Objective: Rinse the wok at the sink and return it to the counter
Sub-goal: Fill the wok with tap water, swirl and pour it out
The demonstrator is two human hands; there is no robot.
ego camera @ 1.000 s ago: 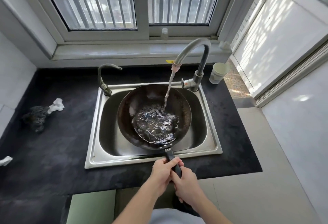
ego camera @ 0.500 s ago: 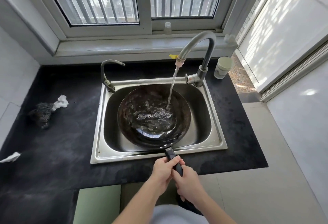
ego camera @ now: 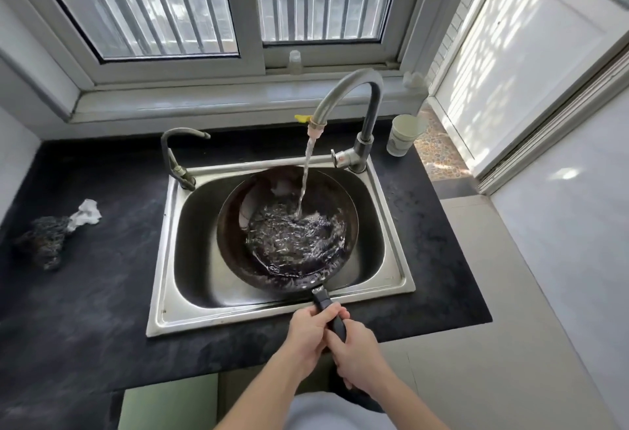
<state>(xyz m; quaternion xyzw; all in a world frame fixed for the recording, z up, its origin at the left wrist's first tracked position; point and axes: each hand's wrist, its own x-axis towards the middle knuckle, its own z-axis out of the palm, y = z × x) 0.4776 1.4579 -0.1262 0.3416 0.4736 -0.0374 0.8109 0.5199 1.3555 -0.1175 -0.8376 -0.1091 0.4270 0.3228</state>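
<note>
Both sets of fingers curled tight round the black handle (ego camera: 329,314) of the wok (ego camera: 258,225): left hand (ego camera: 308,334) wrapped over the handle nearer the pan, fingers (ego camera: 326,314) closed across its top; right hand (ego camera: 357,351) clamped just behind, nearer the body, the two hands touching. Straight ahead of the fingers, the dark wok held inside the steel sink (ego camera: 170,259), handle crossing the near rim, bowl tipped a little toward the right. Churning water (ego camera: 292,242) pooled in the lower right of the bowl, fed by a stream falling from the tall curved tap (ego camera: 347,89) at the far right corner of the basin. A smaller tap (ego camera: 173,157) at the far left corner. Beyond the big tap and to the right of the fingers, a pale cup (ego camera: 403,135) on the black tabletop (ego camera: 85,310). Well off to the left, a dark scrubbing wad (ego camera: 44,242) with a crumpled white scrap (ego camera: 86,213) touching it. Farthest out, a barred window (ego camera: 238,4) above the sill.
</note>
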